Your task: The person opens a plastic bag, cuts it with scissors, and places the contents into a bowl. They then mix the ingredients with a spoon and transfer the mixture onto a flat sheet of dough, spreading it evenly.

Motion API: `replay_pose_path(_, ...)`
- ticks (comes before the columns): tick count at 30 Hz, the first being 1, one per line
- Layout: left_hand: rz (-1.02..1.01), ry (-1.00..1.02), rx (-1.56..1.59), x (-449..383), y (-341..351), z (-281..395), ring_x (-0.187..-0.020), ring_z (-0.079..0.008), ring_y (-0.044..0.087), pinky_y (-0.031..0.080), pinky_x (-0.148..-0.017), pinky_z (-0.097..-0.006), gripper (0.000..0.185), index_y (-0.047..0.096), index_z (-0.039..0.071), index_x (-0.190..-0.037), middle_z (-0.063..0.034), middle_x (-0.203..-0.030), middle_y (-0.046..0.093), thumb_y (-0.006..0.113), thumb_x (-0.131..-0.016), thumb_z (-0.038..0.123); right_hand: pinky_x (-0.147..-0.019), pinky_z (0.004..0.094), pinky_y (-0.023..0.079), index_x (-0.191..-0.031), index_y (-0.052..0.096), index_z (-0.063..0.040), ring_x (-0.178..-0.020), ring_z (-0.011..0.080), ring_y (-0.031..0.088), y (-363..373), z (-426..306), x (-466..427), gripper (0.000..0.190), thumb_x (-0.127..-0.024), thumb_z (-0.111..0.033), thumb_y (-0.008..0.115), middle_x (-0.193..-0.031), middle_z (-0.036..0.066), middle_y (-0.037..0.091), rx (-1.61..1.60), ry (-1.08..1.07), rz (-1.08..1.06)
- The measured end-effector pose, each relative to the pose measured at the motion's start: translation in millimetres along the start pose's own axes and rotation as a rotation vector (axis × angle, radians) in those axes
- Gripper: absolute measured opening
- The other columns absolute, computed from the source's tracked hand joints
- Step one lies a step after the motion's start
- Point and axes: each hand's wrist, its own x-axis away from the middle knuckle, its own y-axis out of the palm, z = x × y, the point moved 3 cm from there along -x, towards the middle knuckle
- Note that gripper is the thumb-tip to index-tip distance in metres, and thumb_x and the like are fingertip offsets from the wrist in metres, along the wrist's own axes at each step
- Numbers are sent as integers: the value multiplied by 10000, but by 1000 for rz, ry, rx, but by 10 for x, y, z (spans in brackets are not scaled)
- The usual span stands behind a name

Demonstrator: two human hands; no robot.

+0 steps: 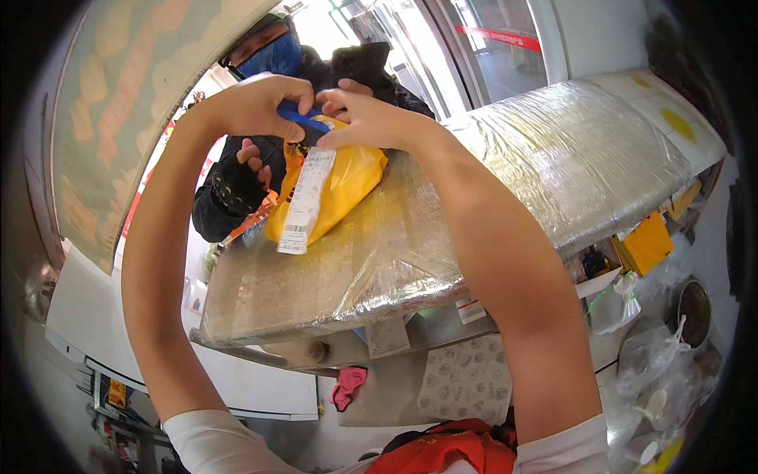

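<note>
My left hand (260, 108) is closed around a blue and dark grey tool (308, 125), apparently a stapler, at the top of a yellow plastic bag (349, 178). From the other side, my right hand (370, 121) pinches at the gathered bag top, its thumb close to the tool's front end. A long printed paper slip (307, 198) hangs down the bag's face from just under the tool. The bag's lower part rests on the far side of a plastic-wrapped counter top (331, 278). My fingers partly hide the bag's mouth.
Across the counter stands a masked person in dark clothes, a gloved hand (240, 183) beside the bag. A printed curtain (118, 118) hangs at left. Below the counter edge are paper slips (388, 338) and a pink cloth (348, 386). Clear plastic bags (651, 361) hang at right.
</note>
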Motion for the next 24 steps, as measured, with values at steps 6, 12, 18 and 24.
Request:
replay_pose_path(6,116,-104,174,136,62,42,-614,-168,642,486,-507,-274,267,525,48,-936,-78,-819,607,716,-752,27,-853,406,477,-1103,596,8,-927,392,635,116,-63,-42,560,-706,-343,775,-1047,255,634,463,-288,88)
replay_pose_path(12,455,11,-148,573,328,-1,-968,-307,624,499,-837,-378,453,600,64,-1155,-130,-1079,647,754,-738,154,-1025,368,409,-1303,500,-15,-1189,334,539,162,-104,-73,694,-739,-321,764,-1354,205,508,347,-74,-124)
replay_pose_path(18,997,-409,401,2100,1058,428,-1054,-250,620,480,-927,-354,604,587,-4,-1178,-152,-1148,636,815,-696,279,-1056,307,357,-1452,296,31,-1241,250,493,-9,89,22,877,-769,-282,749,-1352,197,506,65,101,-157)
replay_pose_path(24,920,-296,1302,3282,3080,1534,-1030,-280,605,478,-897,-413,635,604,38,-1115,-167,-1081,632,880,-645,364,-889,264,460,-1395,403,-22,-1009,183,617,-28,44,-40,538,-952,-292,544,-1057,112,645,-89,124,97)
